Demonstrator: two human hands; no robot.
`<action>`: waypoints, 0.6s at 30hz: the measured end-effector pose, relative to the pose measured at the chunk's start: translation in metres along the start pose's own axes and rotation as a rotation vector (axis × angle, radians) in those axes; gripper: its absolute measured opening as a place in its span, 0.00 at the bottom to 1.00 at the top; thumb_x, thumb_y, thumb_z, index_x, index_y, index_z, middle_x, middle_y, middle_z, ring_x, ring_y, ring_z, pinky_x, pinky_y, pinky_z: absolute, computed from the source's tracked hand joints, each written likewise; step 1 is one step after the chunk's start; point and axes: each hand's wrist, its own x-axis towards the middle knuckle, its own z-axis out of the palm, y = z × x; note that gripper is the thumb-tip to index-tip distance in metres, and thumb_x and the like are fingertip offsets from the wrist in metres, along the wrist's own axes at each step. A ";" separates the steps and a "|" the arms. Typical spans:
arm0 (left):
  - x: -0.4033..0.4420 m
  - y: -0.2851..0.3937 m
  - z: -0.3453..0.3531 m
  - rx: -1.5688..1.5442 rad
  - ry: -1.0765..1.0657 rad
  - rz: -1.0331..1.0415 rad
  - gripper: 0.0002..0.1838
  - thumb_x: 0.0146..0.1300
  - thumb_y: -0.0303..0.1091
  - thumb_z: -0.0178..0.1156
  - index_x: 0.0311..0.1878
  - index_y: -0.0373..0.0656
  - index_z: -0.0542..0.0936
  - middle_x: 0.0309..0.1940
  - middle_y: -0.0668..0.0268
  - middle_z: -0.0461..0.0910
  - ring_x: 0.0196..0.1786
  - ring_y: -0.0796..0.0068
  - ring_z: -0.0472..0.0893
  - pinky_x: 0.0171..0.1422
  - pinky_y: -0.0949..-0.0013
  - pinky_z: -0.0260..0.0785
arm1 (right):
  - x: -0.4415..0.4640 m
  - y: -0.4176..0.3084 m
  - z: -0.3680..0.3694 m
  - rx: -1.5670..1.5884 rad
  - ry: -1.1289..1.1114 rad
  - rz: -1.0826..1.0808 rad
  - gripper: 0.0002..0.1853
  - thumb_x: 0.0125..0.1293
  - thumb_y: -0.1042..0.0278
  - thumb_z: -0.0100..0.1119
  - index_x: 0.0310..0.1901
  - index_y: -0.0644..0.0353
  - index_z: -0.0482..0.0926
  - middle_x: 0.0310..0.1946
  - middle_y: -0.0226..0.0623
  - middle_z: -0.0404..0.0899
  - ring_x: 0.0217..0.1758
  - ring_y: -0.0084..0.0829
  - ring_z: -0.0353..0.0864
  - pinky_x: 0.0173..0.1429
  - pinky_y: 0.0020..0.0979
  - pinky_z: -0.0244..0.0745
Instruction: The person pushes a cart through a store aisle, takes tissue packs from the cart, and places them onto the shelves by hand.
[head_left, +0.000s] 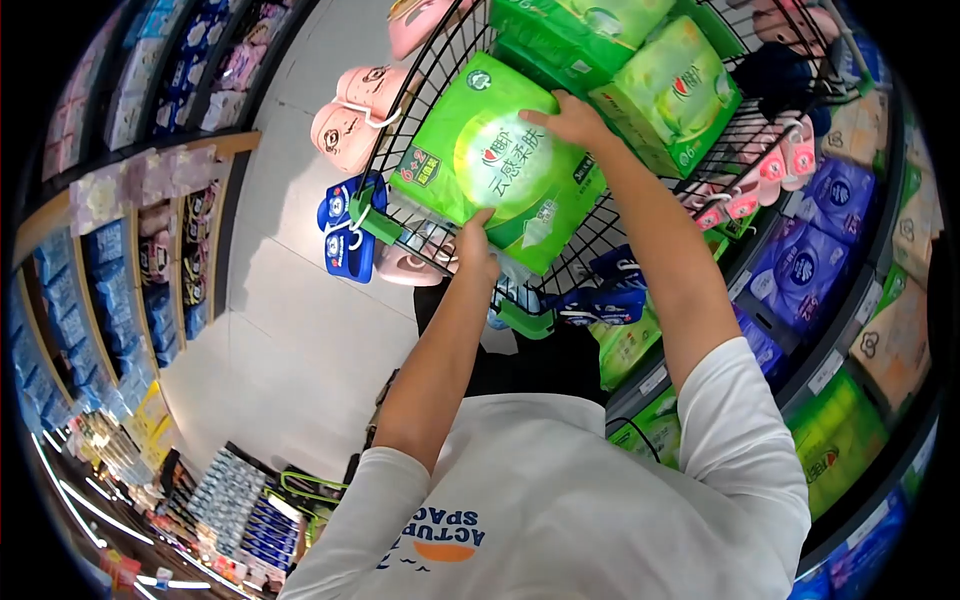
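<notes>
A large green tissue pack [450, 125] with a yellow-white centre lies tilted over the near left part of a black wire cart [585, 238]. My left hand [475, 250] grips its near edge, the thumb resting on top. At the far right edge of the same pack is my right hand [577, 120], its thumb on the upper face and the other fingers partly hidden. Beyond my right hand, more green packs [680, 95] stand in the cart. The undersides of both hands' grips are hidden by the pack.
Pink slippers [345, 133] and blue slippers [348, 230] hang outside the cart's left side. Shelves with purple packs [800, 270] and green packs [835, 445] run along the right. A shelf of blue packs [65, 300] stands across the grey floor [290, 330] at left.
</notes>
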 end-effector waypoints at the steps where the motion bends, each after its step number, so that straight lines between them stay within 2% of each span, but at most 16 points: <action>1: 0.001 0.001 0.003 -0.061 -0.026 0.021 0.21 0.55 0.37 0.60 0.52 0.44 0.72 0.51 0.60 0.71 0.56 0.59 0.71 0.63 0.47 0.60 | 0.010 -0.003 -0.003 0.051 -0.073 0.015 0.51 0.45 0.26 0.63 0.60 0.65 0.72 0.54 0.52 0.78 0.59 0.43 0.77 0.62 0.38 0.70; 4: 0.000 0.006 0.007 -0.245 -0.087 -0.054 0.23 0.53 0.35 0.60 0.54 0.43 0.71 0.53 0.58 0.71 0.58 0.57 0.70 0.62 0.44 0.61 | 0.032 -0.009 0.005 0.186 -0.088 0.066 0.52 0.44 0.25 0.63 0.60 0.66 0.72 0.55 0.50 0.78 0.59 0.42 0.77 0.63 0.37 0.69; 8: 0.001 0.007 0.010 -0.255 -0.083 -0.072 0.23 0.51 0.32 0.59 0.53 0.43 0.72 0.50 0.58 0.72 0.55 0.57 0.72 0.58 0.44 0.65 | 0.030 -0.021 0.009 0.054 0.032 0.079 0.55 0.44 0.18 0.55 0.59 0.67 0.74 0.54 0.53 0.78 0.60 0.44 0.76 0.64 0.38 0.68; 9: 0.002 0.003 0.012 -0.306 -0.100 -0.087 0.23 0.48 0.28 0.58 0.51 0.39 0.72 0.46 0.58 0.73 0.48 0.59 0.75 0.52 0.51 0.69 | 0.028 -0.026 0.010 -0.090 0.100 0.083 0.56 0.45 0.16 0.50 0.59 0.66 0.75 0.53 0.53 0.78 0.59 0.45 0.77 0.64 0.39 0.68; 10: -0.002 0.003 0.016 -0.355 -0.119 -0.100 0.23 0.46 0.24 0.57 0.49 0.36 0.72 0.42 0.58 0.75 0.42 0.60 0.77 0.46 0.58 0.73 | 0.022 -0.033 0.008 -0.097 0.105 0.077 0.56 0.45 0.16 0.50 0.59 0.66 0.75 0.53 0.53 0.78 0.59 0.45 0.77 0.64 0.39 0.68; 12: -0.017 -0.005 0.021 -0.380 -0.144 -0.107 0.23 0.44 0.22 0.56 0.49 0.36 0.71 0.41 0.59 0.74 0.42 0.60 0.77 0.45 0.59 0.72 | 0.006 -0.046 0.003 -0.163 0.231 0.118 0.55 0.47 0.16 0.49 0.59 0.65 0.75 0.50 0.54 0.80 0.57 0.46 0.78 0.62 0.40 0.69; 14: -0.036 -0.005 0.022 -0.266 -0.128 0.014 0.20 0.49 0.25 0.55 0.48 0.37 0.72 0.43 0.58 0.74 0.44 0.59 0.77 0.45 0.52 0.74 | -0.012 -0.055 -0.008 -0.149 0.284 0.132 0.54 0.48 0.17 0.48 0.59 0.65 0.75 0.49 0.55 0.80 0.56 0.47 0.79 0.62 0.40 0.70; 16: -0.059 0.001 0.021 -0.256 -0.151 0.040 0.19 0.48 0.23 0.54 0.48 0.37 0.72 0.41 0.59 0.75 0.42 0.62 0.77 0.44 0.56 0.74 | -0.031 -0.061 -0.023 -0.124 0.354 0.152 0.53 0.50 0.17 0.47 0.59 0.65 0.76 0.48 0.56 0.81 0.55 0.48 0.79 0.61 0.40 0.70; 18: -0.087 0.009 0.022 -0.180 -0.151 0.200 0.21 0.47 0.20 0.55 0.48 0.36 0.72 0.41 0.60 0.74 0.40 0.64 0.78 0.42 0.58 0.73 | -0.050 -0.064 -0.038 -0.001 0.518 0.140 0.52 0.52 0.18 0.45 0.58 0.66 0.76 0.47 0.58 0.80 0.55 0.49 0.79 0.60 0.40 0.70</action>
